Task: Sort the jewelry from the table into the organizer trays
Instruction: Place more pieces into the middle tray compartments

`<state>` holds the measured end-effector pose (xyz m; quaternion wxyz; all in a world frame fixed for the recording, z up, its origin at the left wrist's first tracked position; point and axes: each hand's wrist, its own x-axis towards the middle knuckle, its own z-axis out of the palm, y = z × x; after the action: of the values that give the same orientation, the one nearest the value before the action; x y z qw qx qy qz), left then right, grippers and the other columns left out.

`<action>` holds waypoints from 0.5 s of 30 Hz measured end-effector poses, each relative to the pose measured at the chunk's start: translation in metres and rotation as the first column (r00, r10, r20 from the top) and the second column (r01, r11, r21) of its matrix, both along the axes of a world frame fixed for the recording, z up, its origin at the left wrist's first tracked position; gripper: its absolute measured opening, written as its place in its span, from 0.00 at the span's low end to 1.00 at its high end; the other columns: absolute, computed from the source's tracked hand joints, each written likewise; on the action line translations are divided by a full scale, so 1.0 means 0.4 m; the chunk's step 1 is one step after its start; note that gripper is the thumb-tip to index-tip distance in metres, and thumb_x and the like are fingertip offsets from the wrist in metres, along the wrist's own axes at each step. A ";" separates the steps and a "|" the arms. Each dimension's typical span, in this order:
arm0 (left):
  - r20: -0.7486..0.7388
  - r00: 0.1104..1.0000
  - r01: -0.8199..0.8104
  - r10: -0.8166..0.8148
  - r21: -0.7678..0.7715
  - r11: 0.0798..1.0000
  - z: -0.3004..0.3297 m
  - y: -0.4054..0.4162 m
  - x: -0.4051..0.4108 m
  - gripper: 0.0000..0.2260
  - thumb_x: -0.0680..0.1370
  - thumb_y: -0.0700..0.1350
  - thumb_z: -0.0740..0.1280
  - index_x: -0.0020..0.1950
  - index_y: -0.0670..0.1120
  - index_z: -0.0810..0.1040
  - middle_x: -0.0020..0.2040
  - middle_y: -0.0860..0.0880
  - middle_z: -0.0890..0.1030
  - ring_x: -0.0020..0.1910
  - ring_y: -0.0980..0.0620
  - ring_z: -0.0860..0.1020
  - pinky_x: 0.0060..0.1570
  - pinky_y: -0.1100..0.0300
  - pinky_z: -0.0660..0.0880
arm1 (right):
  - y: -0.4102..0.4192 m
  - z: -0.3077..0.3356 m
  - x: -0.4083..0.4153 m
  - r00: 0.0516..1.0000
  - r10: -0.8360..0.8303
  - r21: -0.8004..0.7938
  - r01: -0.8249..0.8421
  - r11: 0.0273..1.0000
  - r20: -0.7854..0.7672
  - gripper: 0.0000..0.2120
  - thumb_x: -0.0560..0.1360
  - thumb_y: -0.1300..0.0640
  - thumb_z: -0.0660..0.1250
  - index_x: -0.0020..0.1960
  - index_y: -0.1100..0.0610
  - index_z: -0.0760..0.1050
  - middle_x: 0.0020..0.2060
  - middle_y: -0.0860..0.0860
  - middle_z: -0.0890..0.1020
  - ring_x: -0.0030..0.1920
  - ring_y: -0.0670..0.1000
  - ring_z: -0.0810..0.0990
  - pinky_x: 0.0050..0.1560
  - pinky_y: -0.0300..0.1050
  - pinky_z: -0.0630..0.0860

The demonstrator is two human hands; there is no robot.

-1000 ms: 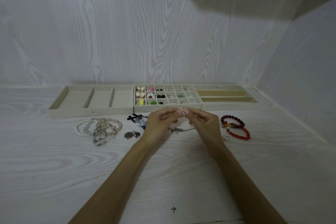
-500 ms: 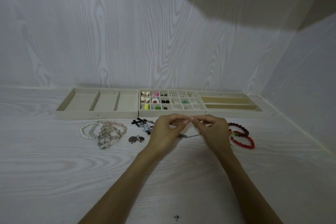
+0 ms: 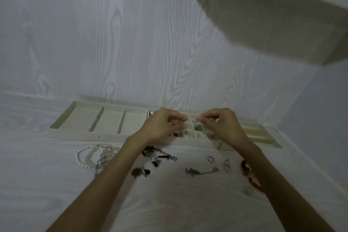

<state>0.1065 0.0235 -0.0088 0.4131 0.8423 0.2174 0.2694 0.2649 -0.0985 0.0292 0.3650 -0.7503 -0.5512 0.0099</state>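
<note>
— Where are the hands?
— Left hand [image 3: 162, 125] and right hand [image 3: 221, 123] hover over the middle tray [image 3: 197, 142], fingertips pinched; what each grip holds is too small to tell.
— And the jewelry?
— Bracelets [image 3: 90, 157] and a ring [image 3: 211, 159] lie on the surface [image 3: 178, 203].

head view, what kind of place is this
Probably a home desk or shelf nook set up for sorting jewelry: pale wood-grain table and wall, three organizer trays, loose bracelets.

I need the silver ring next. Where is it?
Head view: the silver ring lies on the table, right of centre, just before the small-compartment tray.
</note>
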 end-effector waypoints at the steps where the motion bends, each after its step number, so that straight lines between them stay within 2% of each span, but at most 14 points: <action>1: -0.115 0.991 -0.055 0.064 0.076 0.996 -0.002 0.026 -0.016 0.15 0.73 0.52 0.72 0.58 0.54 0.81 0.54 0.56 0.82 0.54 0.57 0.79 0.57 0.54 0.76 | 0.020 0.009 0.012 1.000 -0.011 -0.023 0.012 1.000 0.022 0.04 0.73 0.55 0.71 0.45 0.52 0.84 0.37 0.43 0.83 0.35 0.41 0.75 0.39 0.38 0.71; 4: -0.369 0.910 -0.115 0.187 0.209 0.971 -0.013 0.093 -0.068 0.27 0.71 0.57 0.72 0.68 0.53 0.73 0.65 0.53 0.77 0.62 0.52 0.75 0.61 0.55 0.72 | 0.071 0.026 0.049 0.996 -0.002 -0.152 0.015 0.988 0.084 0.05 0.74 0.54 0.70 0.46 0.52 0.84 0.39 0.46 0.83 0.33 0.39 0.74 0.38 0.39 0.69; 7: -0.499 0.846 -0.076 0.189 0.239 0.968 -0.022 0.131 -0.104 0.33 0.70 0.61 0.72 0.72 0.52 0.68 0.69 0.49 0.71 0.67 0.47 0.68 0.66 0.51 0.68 | 0.111 0.018 0.069 0.988 0.062 -0.318 -0.014 0.948 0.141 0.06 0.74 0.54 0.69 0.47 0.54 0.84 0.39 0.45 0.82 0.30 0.36 0.73 0.34 0.35 0.64; 11: -0.587 0.802 0.013 0.108 0.199 0.980 -0.017 0.136 -0.121 0.39 0.70 0.62 0.70 0.75 0.50 0.61 0.74 0.49 0.60 0.73 0.46 0.60 0.72 0.49 0.60 | 0.146 -0.005 0.084 0.971 0.110 -0.455 -0.001 0.891 0.214 0.08 0.75 0.54 0.68 0.49 0.55 0.83 0.44 0.49 0.84 0.34 0.39 0.72 0.35 0.35 0.65; 15: -0.593 0.798 0.018 0.108 0.202 0.979 -0.014 0.137 -0.118 0.40 0.70 0.61 0.71 0.76 0.49 0.59 0.75 0.49 0.57 0.73 0.46 0.59 0.72 0.50 0.60 | 0.165 -0.029 0.088 0.951 0.133 -0.522 0.033 0.852 0.278 0.08 0.76 0.55 0.67 0.49 0.54 0.83 0.48 0.49 0.85 0.39 0.43 0.75 0.43 0.38 0.68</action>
<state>0.0593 0.0782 -0.0145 0.2309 0.9154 0.3293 0.0186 0.3001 -0.0324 0.0178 0.0588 -0.7984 -0.5969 0.0529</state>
